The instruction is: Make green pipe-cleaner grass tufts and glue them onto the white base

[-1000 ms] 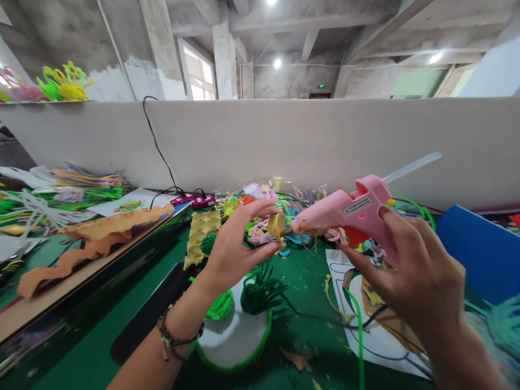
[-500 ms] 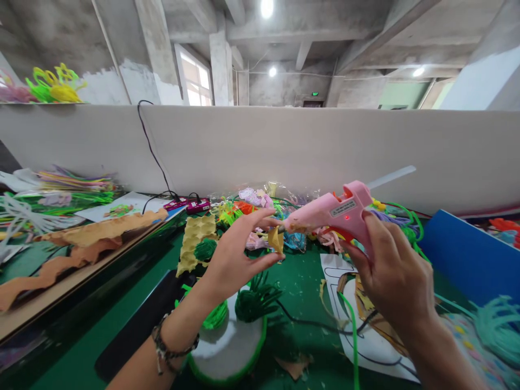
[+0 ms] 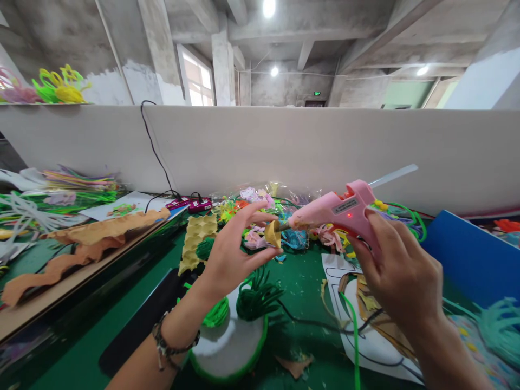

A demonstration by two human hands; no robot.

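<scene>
The left hand point(image 3: 229, 254) is raised above the green-covered bench point(image 3: 122, 319), its thumb and fingers pinched on a small yellow cup-shaped paper piece point(image 3: 272, 233). The right hand point(image 3: 396, 271) is wrapped around the grip of a pink plastic hot glue gun point(image 3: 339, 212), whose metal nozzle touches the yellow piece; a clear glue stick juts from the gun's back end and a red light glows on its side. Below the left hand stands a round white foam disc edged in green point(image 3: 231, 346), carrying a dark green tuft of pipe cleaners point(image 3: 258, 295). A yellow egg-carton piece point(image 3: 197, 241) lies on the bench behind it, and a blue board point(image 3: 471, 257) sits at the right.
</scene>
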